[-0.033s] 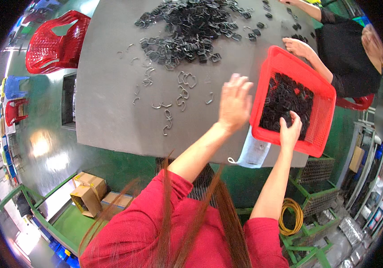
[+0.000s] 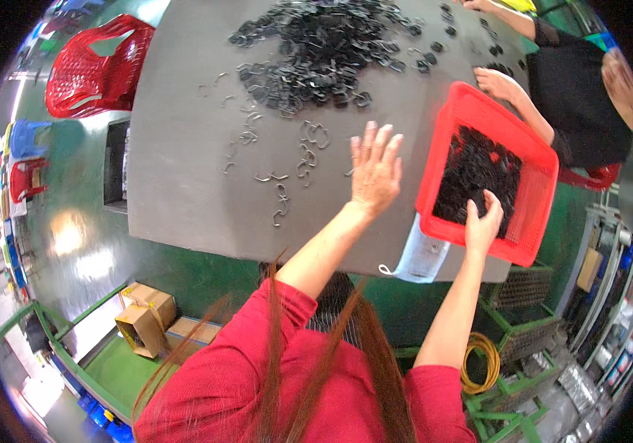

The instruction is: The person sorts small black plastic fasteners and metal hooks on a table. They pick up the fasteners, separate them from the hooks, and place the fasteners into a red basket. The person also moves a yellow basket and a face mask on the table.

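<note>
My left hand (image 2: 375, 170) is stretched flat with fingers spread, over the grey table (image 2: 191, 199) just left of a red plastic basket (image 2: 541, 199). Nothing shows in it; whether its palm touches the tabletop I cannot tell. Small black parts (image 2: 475, 173) fill much of the basket's floor. Over the basket's near side is my right hand (image 2: 484, 221), thumb and forefinger apart at the edge of those parts, with no part visible between them. Its other fingers are partly hidden. Thin metal clips (image 2: 279, 196) lie loose left of my left hand.
A large heap of black parts (image 2: 324, 52) covers the table's far middle. A light blue face mask (image 2: 421, 257) hangs at the near edge under the basket. At the right, a co-worker's hand (image 2: 499, 85) rests near the basket's far corner. A red chair (image 2: 98, 70) stands left.
My left hand has moved a little left, away from the basket, and its fingers have spread. My right hand stays over the basket. The whole view has shifted slightly.
</note>
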`<action>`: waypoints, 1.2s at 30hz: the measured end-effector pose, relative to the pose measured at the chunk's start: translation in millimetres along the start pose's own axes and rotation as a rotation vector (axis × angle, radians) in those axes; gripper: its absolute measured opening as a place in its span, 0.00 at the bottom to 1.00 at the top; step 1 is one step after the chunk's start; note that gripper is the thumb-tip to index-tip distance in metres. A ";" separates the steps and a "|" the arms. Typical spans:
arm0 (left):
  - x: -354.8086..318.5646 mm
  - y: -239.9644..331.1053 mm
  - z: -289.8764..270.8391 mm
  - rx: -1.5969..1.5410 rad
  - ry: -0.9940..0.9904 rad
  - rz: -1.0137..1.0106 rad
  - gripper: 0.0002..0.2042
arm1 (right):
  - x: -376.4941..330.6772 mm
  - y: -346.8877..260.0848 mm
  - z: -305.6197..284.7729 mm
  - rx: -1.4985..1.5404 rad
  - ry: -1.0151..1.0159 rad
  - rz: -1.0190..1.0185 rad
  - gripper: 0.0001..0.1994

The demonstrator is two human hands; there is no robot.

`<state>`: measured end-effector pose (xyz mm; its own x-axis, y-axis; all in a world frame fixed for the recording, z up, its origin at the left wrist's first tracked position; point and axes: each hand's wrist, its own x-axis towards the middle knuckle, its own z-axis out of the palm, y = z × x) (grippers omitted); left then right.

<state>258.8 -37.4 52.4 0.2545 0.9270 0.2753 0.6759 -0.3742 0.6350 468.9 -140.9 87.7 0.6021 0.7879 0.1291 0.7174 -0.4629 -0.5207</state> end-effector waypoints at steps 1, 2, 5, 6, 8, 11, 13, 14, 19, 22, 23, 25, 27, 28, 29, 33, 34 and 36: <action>-4.9 -31.8 4.4 0.148 -0.066 -0.018 0.24 | -0.8 -1.1 0.7 0.005 0.018 -0.022 0.20; -9.0 -65.3 2.4 0.275 -0.123 0.014 0.25 | -1.9 -5.2 4.8 0.046 0.015 -0.022 0.19; -3.0 -147.0 -17.6 0.531 -0.221 0.004 0.25 | -7.3 -24.6 8.8 0.128 0.003 0.054 0.16; 3.7 -167.6 -32.4 0.599 -0.215 0.000 0.25 | -7.3 -31.7 10.0 0.118 -0.004 0.049 0.16; 11.1 -214.0 -62.7 0.682 -0.203 -0.035 0.25 | -9.9 -44.9 7.2 0.079 -0.013 0.048 0.15; 5.8 -278.5 -125.2 0.895 -0.125 -0.149 0.24 | -12.2 -71.3 8.2 0.045 -0.041 -0.024 0.15; -5.2 -299.5 -164.9 0.886 -0.144 -0.212 0.24 | -13.3 -90.9 12.7 0.056 -0.037 -0.062 0.14; -11.6 -298.7 -172.2 0.871 -0.128 -0.176 0.25 | -13.7 -100.1 15.1 0.058 -0.035 -0.085 0.14; -79.1 -216.2 -149.8 0.399 -0.440 0.175 0.29 | -19.1 -157.8 34.1 0.102 0.018 -0.255 0.13; -141.9 -191.6 -108.0 0.247 -0.583 0.635 0.30 | -23.4 -212.3 61.6 0.145 -0.075 -0.356 0.13; -139.6 -191.6 -99.4 0.196 -0.563 0.615 0.28 | -26.0 -230.5 74.0 0.149 -0.110 -0.389 0.12; -114.6 -206.4 -92.7 0.309 -0.421 0.473 0.26 | -30.8 -281.4 115.2 0.193 -0.281 -0.555 0.11; -78.4 -228.5 -109.5 0.373 -0.360 0.262 0.25 | -31.5 -327.8 177.0 0.307 -0.475 -0.652 0.11; -65.3 -242.5 -117.5 0.437 -0.290 0.240 0.25 | -31.3 -349.0 215.2 0.334 -0.508 -0.696 0.09; -56.3 -256.0 -127.1 0.461 -0.308 0.192 0.25 | -31.8 -369.3 251.6 0.291 -0.537 -0.730 0.09; -40.2 -292.0 -169.3 0.654 -0.275 0.168 0.26 | -24.9 -428.3 337.5 -0.181 -0.519 -0.654 0.19; -48.8 -301.3 -181.3 0.648 -0.297 0.132 0.27 | -27.6 -438.2 351.9 -0.259 -0.546 -0.608 0.20; -67.5 -315.3 -200.5 0.566 -0.331 0.119 0.28 | -28.2 -450.0 359.5 -0.264 -0.631 -0.603 0.19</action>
<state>-110.1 13.1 -21.7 0.4875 0.8727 0.0265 0.8661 -0.4872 0.1119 3.1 191.1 15.0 -0.1489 0.9664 -0.2096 0.9521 0.0829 -0.2944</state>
